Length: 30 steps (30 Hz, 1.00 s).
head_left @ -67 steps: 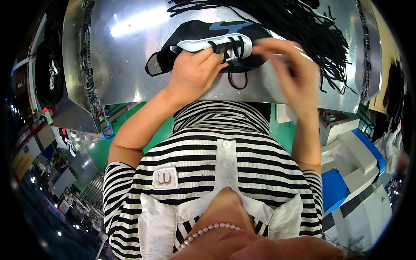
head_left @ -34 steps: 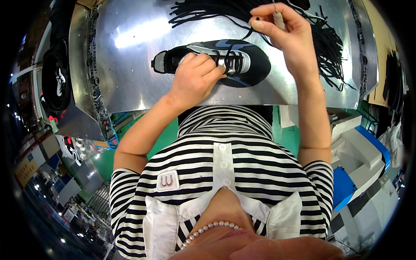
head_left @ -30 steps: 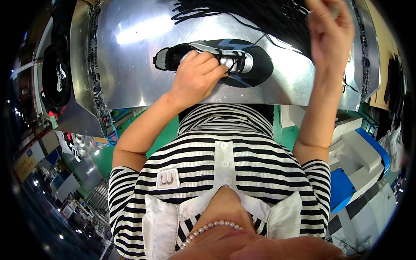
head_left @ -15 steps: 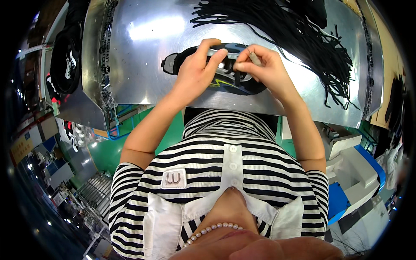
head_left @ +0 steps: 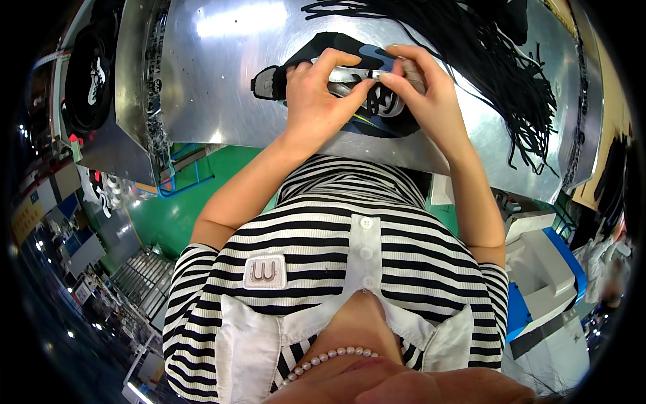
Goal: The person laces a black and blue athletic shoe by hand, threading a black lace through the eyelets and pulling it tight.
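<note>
A black shoe upper [head_left: 324, 46] with blue-grey patches, a yellow-green line and a grey heel tab lies on its side on the metal tabletop. Across its silvery eyelet strip runs a black shoelace [head_left: 374, 102]. My left hand [head_left: 315, 94] is closed on the far edge of the upper, its thumb over the opening. Beside it, my right hand [head_left: 427, 91] pinches at the eyelet strip, thumb tip close to my left thumb. What the right fingertips hold is too small to make out. A beige wrapping covers one finger of that hand.
A large bunch of black laces [head_left: 498, 81] spreads over the far right of the metal table [head_left: 222, 81]. To the left stands a round black container [head_left: 91, 81]. White and blue bins [head_left: 545, 283] stand low at the right, over the green floor [head_left: 168, 222].
My right hand has turned and moved up and right along the upper, its fingers now reaching over the far edge. The lace stretch it pinched now lies across the eyelet strip.
</note>
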{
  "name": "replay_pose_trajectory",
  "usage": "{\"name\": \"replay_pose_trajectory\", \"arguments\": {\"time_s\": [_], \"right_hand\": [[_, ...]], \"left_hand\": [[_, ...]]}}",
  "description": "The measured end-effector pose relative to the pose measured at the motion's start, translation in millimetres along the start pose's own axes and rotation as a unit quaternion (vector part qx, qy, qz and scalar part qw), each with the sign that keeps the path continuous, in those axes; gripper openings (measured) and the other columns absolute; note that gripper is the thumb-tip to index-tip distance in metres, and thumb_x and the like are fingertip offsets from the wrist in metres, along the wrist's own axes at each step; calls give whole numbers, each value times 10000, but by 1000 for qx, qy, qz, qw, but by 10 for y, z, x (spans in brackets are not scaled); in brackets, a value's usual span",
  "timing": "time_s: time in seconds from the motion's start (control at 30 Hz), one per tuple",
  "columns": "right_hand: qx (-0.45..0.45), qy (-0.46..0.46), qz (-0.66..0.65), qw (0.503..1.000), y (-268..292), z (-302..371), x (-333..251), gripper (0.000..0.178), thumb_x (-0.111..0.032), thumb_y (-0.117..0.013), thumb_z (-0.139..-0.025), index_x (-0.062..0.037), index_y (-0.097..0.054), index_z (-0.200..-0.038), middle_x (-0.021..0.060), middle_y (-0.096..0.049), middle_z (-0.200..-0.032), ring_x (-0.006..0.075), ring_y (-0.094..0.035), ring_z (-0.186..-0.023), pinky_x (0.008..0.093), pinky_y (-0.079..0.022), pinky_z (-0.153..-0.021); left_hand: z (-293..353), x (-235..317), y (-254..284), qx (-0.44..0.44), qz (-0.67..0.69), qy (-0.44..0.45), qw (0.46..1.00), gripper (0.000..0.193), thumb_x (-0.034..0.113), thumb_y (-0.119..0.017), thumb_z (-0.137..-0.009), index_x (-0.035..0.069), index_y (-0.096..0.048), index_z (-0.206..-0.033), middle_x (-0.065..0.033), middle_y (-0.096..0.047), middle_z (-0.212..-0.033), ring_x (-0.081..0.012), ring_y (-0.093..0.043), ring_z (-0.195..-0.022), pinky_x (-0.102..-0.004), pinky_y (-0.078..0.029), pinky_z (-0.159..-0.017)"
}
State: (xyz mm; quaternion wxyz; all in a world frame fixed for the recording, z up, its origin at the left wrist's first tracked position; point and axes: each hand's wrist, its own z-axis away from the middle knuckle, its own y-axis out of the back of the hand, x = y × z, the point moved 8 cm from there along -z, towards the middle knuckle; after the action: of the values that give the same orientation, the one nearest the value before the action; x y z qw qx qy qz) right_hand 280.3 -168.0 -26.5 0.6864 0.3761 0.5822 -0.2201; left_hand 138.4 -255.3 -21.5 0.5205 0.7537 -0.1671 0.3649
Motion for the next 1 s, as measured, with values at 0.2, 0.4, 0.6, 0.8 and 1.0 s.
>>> {"name": "replay_pose_trajectory", "arguments": {"time_s": [0.2,0.4,0.6,0.8,1.0], "right_hand": [[4,42,96,994,9,151,-124,130,-121,-653,-911,-50,-589,-999,101,-657,-867,230,-646,-681,310,-495,-611],[6,90,218,972,4,99,-206,120,-122,-686,-858,-95,-645,-967,49,-672,-792,246,-640,-651,337,-487,-577],[-3,127,248,961,-50,47,-239,258,-90,-674,-840,-72,-595,-1085,70,-678,-754,267,-660,-657,360,-497,-567],[-17,158,385,909,-352,-13,-365,390,-27,-674,-778,-12,-530,-1140,133,-673,-748,282,-673,-647,386,-505,-547],[48,115,302,945,205,70,-304,274,-60,-682,-813,-47,-626,-1081,116,-697,-830,281,-692,-740,356,-538,-649]], "left_hand": [[2,-4,13,16,-16,-3,1000,315,143,-812,-720,90,-681,-1001,-21,-708,-927,-191,-605,-784,-305,-464,-756],[-22,-68,-3,34,23,3,999,300,218,-795,-711,141,-664,-970,-19,-644,-747,-236,-556,-709,-361,-401,-767],[12,-83,-65,-36,177,130,975,268,103,-740,-786,81,-652,-1039,-67,-679,-789,-207,-593,-596,-336,-460,-605],[-1,139,-69,-17,190,-40,981,246,-3,-617,-873,43,-640,-1114,-120,-694,-794,-201,-633,-586,-293,-483,-541],[-100,-150,-73,-113,218,93,965,389,-18,-641,-868,47,-574,-1246,-51,-662,-1036,-108,-630,-824,-240,-515,-728]]}}
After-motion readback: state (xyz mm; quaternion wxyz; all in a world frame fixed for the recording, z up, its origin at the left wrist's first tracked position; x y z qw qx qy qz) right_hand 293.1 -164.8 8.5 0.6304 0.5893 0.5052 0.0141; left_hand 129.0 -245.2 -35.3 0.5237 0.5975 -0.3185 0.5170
